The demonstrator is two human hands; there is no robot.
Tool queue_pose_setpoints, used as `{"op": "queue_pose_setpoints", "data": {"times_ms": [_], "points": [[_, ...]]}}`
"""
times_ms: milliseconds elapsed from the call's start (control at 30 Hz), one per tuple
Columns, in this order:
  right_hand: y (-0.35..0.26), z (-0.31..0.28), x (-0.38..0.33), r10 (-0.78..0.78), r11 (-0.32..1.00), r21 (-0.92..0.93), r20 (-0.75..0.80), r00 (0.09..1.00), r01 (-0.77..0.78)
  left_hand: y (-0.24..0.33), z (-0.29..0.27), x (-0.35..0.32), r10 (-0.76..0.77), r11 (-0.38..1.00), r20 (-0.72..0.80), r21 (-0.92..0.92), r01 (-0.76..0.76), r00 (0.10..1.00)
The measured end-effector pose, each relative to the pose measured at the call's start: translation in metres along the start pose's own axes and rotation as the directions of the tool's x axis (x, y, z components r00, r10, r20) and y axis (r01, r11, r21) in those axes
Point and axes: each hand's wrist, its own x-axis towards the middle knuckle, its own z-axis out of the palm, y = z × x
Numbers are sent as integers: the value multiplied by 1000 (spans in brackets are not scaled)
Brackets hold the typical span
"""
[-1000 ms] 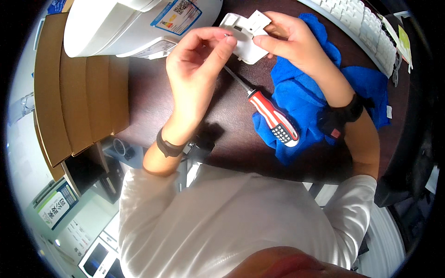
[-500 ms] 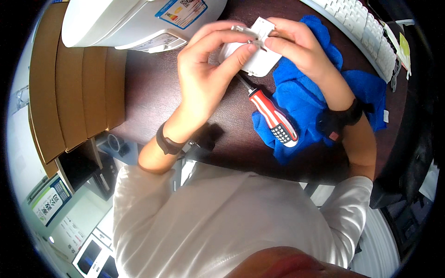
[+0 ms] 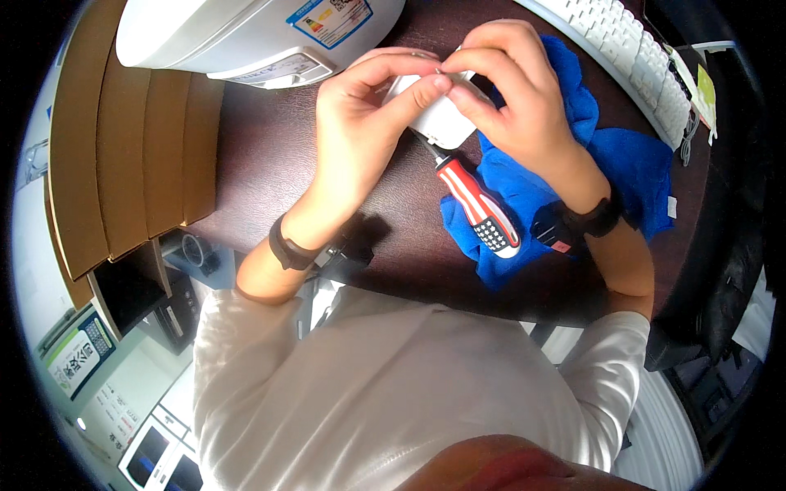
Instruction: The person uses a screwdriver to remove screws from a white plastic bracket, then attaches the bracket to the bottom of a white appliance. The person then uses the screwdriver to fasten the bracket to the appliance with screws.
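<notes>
My left hand (image 3: pixel 352 123) and my right hand (image 3: pixel 524 94) meet at the fingertips, thumbs and forefingers pinched together. Between them is a small pale part, mostly covered by the fingers, with a tiny metallic bit showing. Directly under the fingers is a white plastic cover (image 3: pixel 444 124) with rounded corners, partly hidden by both hands. A screwdriver (image 3: pixel 481 211) with a red, white and dark star-patterned handle lies just nearer to me, its shaft pointing at the cover. Its handle rests partly on a crumpled blue cloth (image 3: pixel 524 176), which spreads beneath my right forearm.
A white rounded appliance (image 3: pixel 246 37) stands at the far left, beside a brown cardboard box (image 3: pixel 123 147). At the far right is a white keyboard (image 3: pixel 626 61). The dark brown table (image 3: pixel 270 147) ends close to my body. A dark object (image 3: pixel 348 250) sits near my left wrist.
My right hand has shifted left and its fingers have closed in against my left fingertips. The flat white rectangular piece that showed between my hands is now covered. The view has shifted slightly.
</notes>
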Motion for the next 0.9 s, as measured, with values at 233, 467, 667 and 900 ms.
{"op": "queue_pose_setpoints", "data": {"times_ms": [233, 467, 667, 900], "points": [[2, 0, 2, -84, 987, -137, -36, 996, 79, 1, -3, -1, -88, 996, 31, -30, 89, 996], [-2, -1, 4, -7, 997, -77, -53, 999, 3, 3, -2, -1, -93, 993, 42, -69, 96, 995], [5, 0, -4, 341, 876, 400, -114, 933, -271, 6, -7, 0, -97, 983, 66, -147, 106, 993], [3, -8, -11, 502, 244, 754, 439, 745, -609, 7, -5, -1, -22, 951, 106, -304, 53, 994]]}}
